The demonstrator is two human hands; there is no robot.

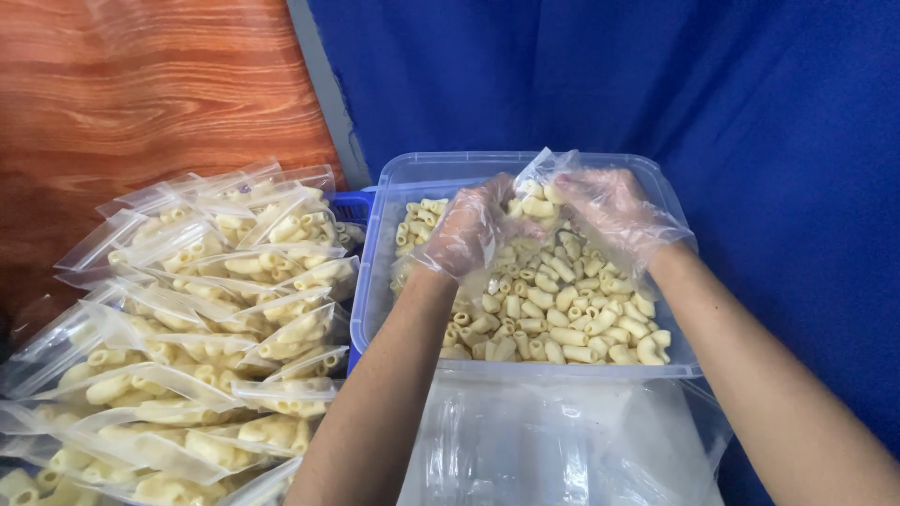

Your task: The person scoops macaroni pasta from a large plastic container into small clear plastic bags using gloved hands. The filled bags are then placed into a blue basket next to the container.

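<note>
Over the clear tub (394,187), the left hand (469,230) pinched macaroni (562,319) while the right hand (614,211) gripped a small bag (544,173); pieces could spill past its narrow mouth.

Both arms entered from the near edge, bare along the whole visible length, with no sleeve, watch or band on either. The left hand (472,228) wore a thin, clear disposable plastic glove (448,251), loose and wrinkled, with pale glints along its folds. Its cuff ended at the wrist in a slack, uneven edge that stood off the forearm. The right hand (614,214) wore a matching transparent glove (645,236), equally baggy, creased across the back of the hand and gathered into folds near the wrist, where its open cuff flared slightly. Fingernails showed faintly pink through the film on the right.
</note>
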